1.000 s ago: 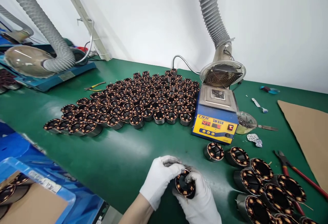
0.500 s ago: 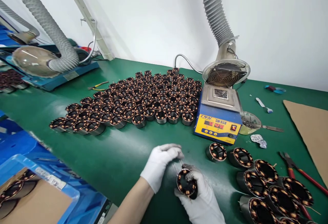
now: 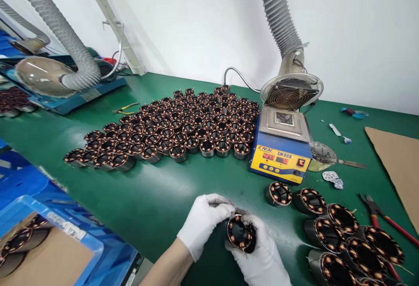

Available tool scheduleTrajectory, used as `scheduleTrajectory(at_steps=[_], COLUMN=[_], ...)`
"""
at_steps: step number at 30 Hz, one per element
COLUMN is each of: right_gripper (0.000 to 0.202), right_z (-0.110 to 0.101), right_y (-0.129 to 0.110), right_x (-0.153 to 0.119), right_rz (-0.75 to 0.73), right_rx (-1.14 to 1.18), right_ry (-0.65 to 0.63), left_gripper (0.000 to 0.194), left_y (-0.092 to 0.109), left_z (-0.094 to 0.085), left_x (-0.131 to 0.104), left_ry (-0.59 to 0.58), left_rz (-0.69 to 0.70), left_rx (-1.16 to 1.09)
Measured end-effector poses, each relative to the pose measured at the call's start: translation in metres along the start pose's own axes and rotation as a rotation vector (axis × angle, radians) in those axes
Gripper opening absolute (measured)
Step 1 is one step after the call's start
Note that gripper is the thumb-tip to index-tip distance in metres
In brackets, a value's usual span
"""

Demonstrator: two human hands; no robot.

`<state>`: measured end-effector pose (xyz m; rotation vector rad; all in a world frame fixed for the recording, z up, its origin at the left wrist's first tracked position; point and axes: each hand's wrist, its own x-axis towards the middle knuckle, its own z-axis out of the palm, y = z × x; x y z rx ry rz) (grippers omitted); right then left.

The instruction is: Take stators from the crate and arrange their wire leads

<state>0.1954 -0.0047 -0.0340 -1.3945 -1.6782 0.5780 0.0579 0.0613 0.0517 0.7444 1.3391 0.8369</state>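
A ring-shaped motor stator with copper windings is tilted up near the front edge of the green bench. My right hand, in a white glove, grips its right side, with the thumb near the rim. My left hand, also gloved in white, has its fingers pinched together at the stator's upper left edge, where thin wire ends stood; whatever lies between those fingertips is hidden. Several more stators stand to the right of my right hand.
Many stators are grouped behind my hands. A blue solder pot sits under an exhaust hood. Red-handled cutters, a cardboard sheet and a blue bin flank the work area.
My left hand has moved down and closer to the stator, its fingertips now at the rim. The stator stays in my right hand. The view has shifted slightly.
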Motion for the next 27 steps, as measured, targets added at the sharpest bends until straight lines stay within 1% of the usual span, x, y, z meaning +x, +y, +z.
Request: scheduleTrajectory(at_steps=[2, 3, 4, 5, 7, 9, 12, 14, 15, 18, 19, 20, 21, 23, 24, 25, 26, 27], right_gripper=[0.049, 0.048, 0.048, 0.048, 0.050, 0.052, 0.051, 0.050, 0.050, 0.054, 0.055, 0.054, 0.053, 0.047, 0.043, 0.041, 0.040, 0.042], right_z=[0.000, 0.000, 0.001, 0.001, 0.001, 0.001, -0.002, -0.004, -0.005, -0.003, -0.001, 0.000, 0.001, -0.003, -0.010, -0.019, -0.033, -0.051], right_y=[0.001, 0.001, 0.000, 0.000, -0.002, -0.003, -0.005, -0.005, -0.005, -0.006, -0.007, -0.009, -0.011, -0.015, -0.016, -0.016, -0.015, -0.014], right_x=[-0.001, -0.001, -0.001, -0.001, 0.000, 0.001, 0.003, 0.004, 0.005, 0.003, 0.002, 0.001, 0.000, 0.003, 0.008, 0.016, 0.027, 0.042], right_rz=[0.008, 0.012, 0.016, 0.023, 0.030, 0.018, -0.024, -0.027, -0.010, 0.065, 0.087, 0.119, 0.174, 0.350, 0.444, 0.516, 0.555, 0.557], right_rx=[-0.006, -0.012, -0.017, -0.021, -0.031, -0.047, -0.082, -0.088, -0.078, -0.034, -0.025, -0.014, 0.007, 0.122, 0.219, 0.336, 0.464, 0.584], right_ry=[-0.007, -0.010, -0.014, -0.017, -0.014, 0.005, 0.022, 0.015, 0.004, -0.012, -0.002, 0.013, 0.027, 0.006, -0.016, -0.032, -0.047, -0.048], left_gripper=[0.023, 0.027, 0.030, 0.032, 0.037, 0.032, 0.014, 0.012, 0.014, 0.027, 0.030, 0.032, 0.033, 0.028, 0.023, 0.016, 0.013, 0.011], left_y=[0.000, 0.001, 0.001, 0.002, 0.001, -0.001, -0.003, -0.003, -0.002, -0.004, -0.006, -0.010, -0.016, -0.030, -0.038, -0.046, -0.054, -0.060], left_z=[-0.002, -0.003, -0.004, -0.005, -0.003, 0.000, 0.004, 0.004, 0.002, -0.009, -0.014, -0.021, -0.028, -0.043, -0.050, -0.056, -0.061, -0.064], left_x=[0.001, 0.002, 0.002, 0.001, -0.001, -0.004, -0.008, -0.009, -0.008, -0.009, -0.010, -0.012, -0.016, -0.024, -0.027, -0.030, -0.031, -0.032], left_ry=[0.151, 0.202, 0.213, 0.184, 0.067, -0.021, -0.013, 0.022, 0.064, 0.277, 0.336, 0.369, 0.375, 0.338, 0.308, 0.316, 0.297, 0.270], left_rz=[0.054, 0.079, 0.093, 0.093, 0.059, 0.022, 0.017, 0.023, 0.033, 0.137, 0.176, 0.200, 0.205, 0.221, 0.275, 0.412, 0.474, 0.540], left_rx=[-0.082, -0.085, -0.061, -0.017, 0.079, 0.139, 0.151, 0.129, 0.112, 0.074, 0.075, 0.096, 0.148, 0.337, 0.479, 0.606, 0.615, 0.628])
